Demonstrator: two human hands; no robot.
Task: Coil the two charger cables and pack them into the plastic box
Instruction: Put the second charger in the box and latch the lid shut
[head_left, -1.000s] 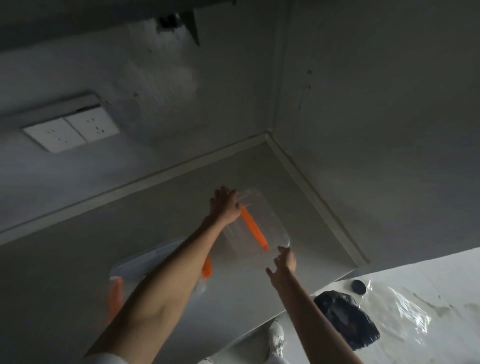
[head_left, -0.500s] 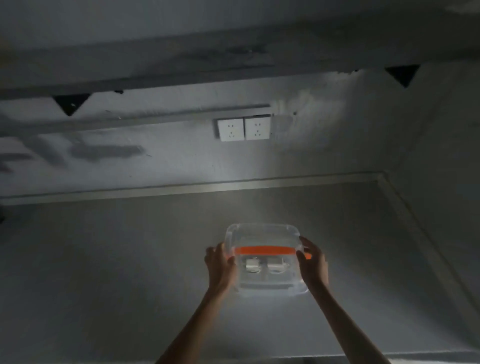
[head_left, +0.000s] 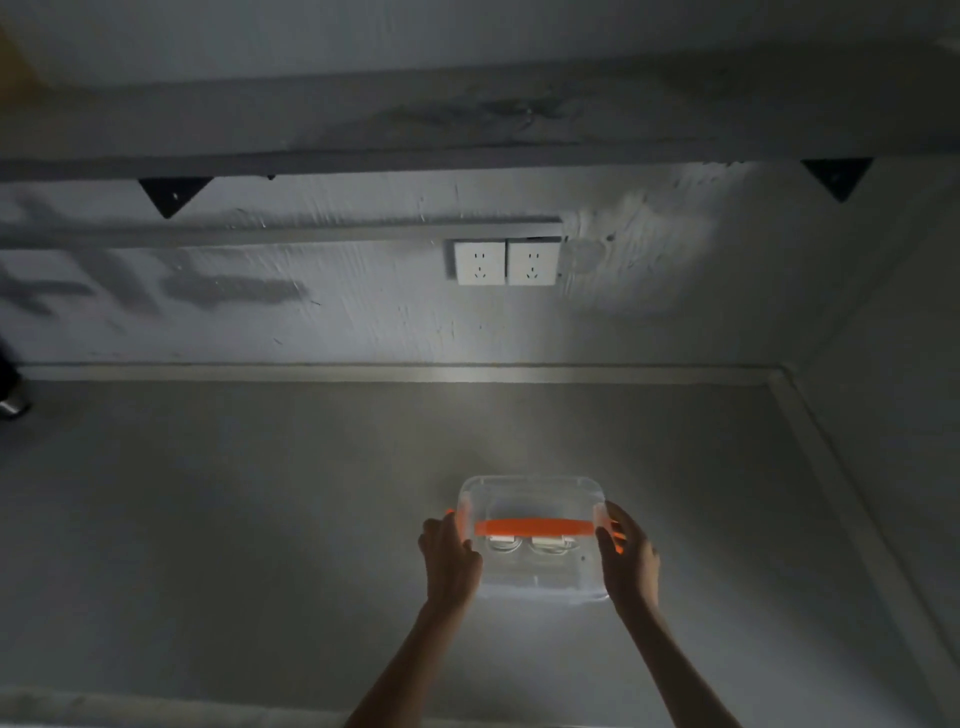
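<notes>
While both hands clasp its short ends, the plastic box (head_left: 531, 482) sits on a grey countertop (head_left: 249, 530), lit more brightly than anything around it. The left hand (head_left: 450, 559) wraps the box's left end with fingers curled against the wall, and the right hand (head_left: 629, 562) grasps the right end the same way. An orange bar (head_left: 533, 527) runs across the top of the box between the two hands, and bits of orange clip show beside each hand. Through the clear wall just below the bar lie two white bundles side by side, the charger cables (head_left: 527, 546); their coils are too blurred to make out. Well beyond the box, on the wall, sit two white sockets (head_left: 506, 262). Higher than these runs a dark shelf (head_left: 467, 119) on black triangular brackets (head_left: 174, 195).
</notes>
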